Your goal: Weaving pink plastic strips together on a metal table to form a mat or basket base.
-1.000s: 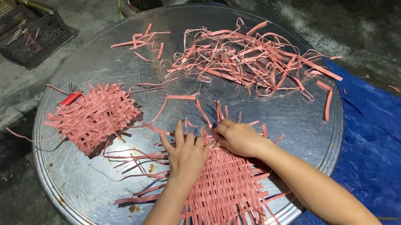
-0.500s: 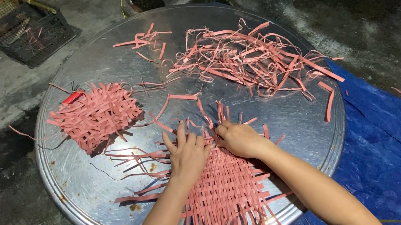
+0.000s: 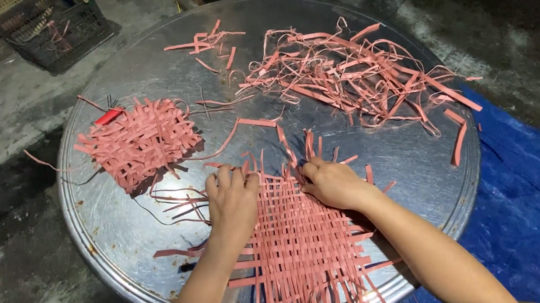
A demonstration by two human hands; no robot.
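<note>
A half-woven mat of pink strips lies on the near part of a round metal tray. My left hand rests palm down on the mat's far left corner, fingers together and pressing the strips flat. My right hand sits on the far right corner with its fingers curled around the strip ends there. Loose ends of the mat stick up between and beyond both hands.
A smaller woven pink mat lies on the tray's left side. A tangled heap of loose pink strips covers the far right. A dark plastic crate stands on the ground at far left, and a blue tarp lies at right.
Both hands have stayed on the far edge of the mat, with only slight finger shifts. The view has drifted a little.
</note>
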